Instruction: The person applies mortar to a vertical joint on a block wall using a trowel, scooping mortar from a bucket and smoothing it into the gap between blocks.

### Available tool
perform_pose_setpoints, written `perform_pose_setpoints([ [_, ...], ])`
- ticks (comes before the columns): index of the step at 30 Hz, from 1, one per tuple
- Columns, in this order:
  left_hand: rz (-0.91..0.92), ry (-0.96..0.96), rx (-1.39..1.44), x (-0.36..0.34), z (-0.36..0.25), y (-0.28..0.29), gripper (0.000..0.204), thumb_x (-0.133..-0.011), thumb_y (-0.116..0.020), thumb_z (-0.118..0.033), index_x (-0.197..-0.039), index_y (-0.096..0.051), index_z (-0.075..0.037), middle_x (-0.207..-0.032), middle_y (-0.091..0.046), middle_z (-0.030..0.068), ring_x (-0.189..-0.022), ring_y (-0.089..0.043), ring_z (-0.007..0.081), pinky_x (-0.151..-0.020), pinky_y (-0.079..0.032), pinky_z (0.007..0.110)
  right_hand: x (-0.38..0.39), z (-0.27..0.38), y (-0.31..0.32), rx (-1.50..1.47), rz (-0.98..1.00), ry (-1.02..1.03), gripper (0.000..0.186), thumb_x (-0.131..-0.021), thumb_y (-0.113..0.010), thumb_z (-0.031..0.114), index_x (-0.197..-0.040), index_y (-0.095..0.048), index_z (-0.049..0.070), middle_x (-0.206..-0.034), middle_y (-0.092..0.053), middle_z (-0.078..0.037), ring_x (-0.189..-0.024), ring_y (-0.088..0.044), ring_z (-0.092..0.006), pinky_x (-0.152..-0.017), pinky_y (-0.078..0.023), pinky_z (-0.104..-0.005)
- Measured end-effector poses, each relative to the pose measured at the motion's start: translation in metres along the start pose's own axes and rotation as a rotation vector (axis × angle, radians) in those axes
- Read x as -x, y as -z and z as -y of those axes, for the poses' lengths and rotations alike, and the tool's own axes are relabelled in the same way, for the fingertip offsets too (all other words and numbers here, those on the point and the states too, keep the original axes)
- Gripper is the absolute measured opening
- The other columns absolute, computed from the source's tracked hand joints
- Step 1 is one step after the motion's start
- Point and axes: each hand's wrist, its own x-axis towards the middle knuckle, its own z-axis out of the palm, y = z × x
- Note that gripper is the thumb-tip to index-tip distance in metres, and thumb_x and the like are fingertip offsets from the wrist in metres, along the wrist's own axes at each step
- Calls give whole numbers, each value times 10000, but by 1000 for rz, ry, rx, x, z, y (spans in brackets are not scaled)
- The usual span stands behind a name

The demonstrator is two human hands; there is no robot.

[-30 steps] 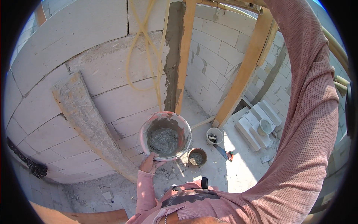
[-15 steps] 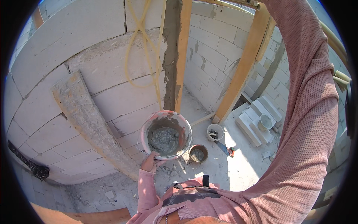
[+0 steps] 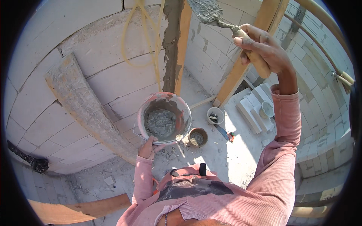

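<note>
My left hand (image 3: 147, 147) grips the near rim of a mortar-stained bucket (image 3: 141, 115), its thumb over the edge. Wet grey mortar (image 3: 161, 123) lies inside the bucket. Raised at the upper right, my right hand (image 3: 266, 49) is wrapped round the wooden handle of a trowel (image 3: 252, 52). The trowel's blade, coated with grey mortar, points up and left, near a strip of fresh mortar (image 3: 171, 45) that runs down the wall beside a timber post (image 3: 183, 41). Part of the blade is cut off by the top edge.
A rough board (image 3: 81, 100) leans on the block wall at left. On the floor stand a small brown pail (image 3: 198, 137) and a white pail (image 3: 215, 115), with a handsaw (image 3: 222, 132) nearby. White blocks (image 3: 249, 112) are stacked at right. A yellowish hose (image 3: 125, 49) hangs on the wall.
My right hand, out of view above before, has come down into view with the trowel. The bucket appears slightly higher and further left in the picture, still in my left hand.
</note>
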Motion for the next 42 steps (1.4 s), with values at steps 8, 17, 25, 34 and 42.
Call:
perform_pose_setpoints([
  [8,-67,-38,-267,-12,9,-29,221,-980,-585,-105,-1079,-546,88,-1040,-622,181,-943,-715,305,-818,-663,408,131,-118,-109,113,476,-585,329,-954,-682,336,-1045,-677,20,-779,-625,-74,-577,-612,-147,-522,-503,-342],
  [17,93,-468,-1126,-24,50,2,243,-942,-647,-158,-999,-612,76,-1026,-625,119,-894,-694,211,-755,-642,341,158,-156,-171,1220,348,247,242,-818,-664,110,-1013,-660,-33,-1046,-581,-155,-872,-644,-262,-718,-525,-378],
  [25,12,-256,-638,-1,38,-56,294,-924,-604,-106,-1136,-519,80,-976,-600,113,-855,-684,211,-734,-638,326,176,-152,-207,736,430,135,274,-839,-698,127,-1068,-613,2,-1070,-537,-139,-898,-682,-314,-674,-589,-436],
  [34,24,71,-118,-27,32,-56,276,-990,-566,-158,-1142,-534,71,-1030,-644,182,-918,-708,293,-839,-646,398,208,-204,-178,77,151,-131,390,-854,-789,187,-1164,-668,-16,-996,-570,-104,-924,-581,-223,-820,-473,-331],
  [42,180,40,94,-45,-4,-108,270,-1002,-524,-150,-1079,-543,108,-1097,-667,257,-981,-720,340,-949,-615,452,110,-191,-91,82,13,71,423,-818,-811,111,-1199,-682,-18,-1067,-592,-95,-1000,-594,-210,-893,-490,-321],
])
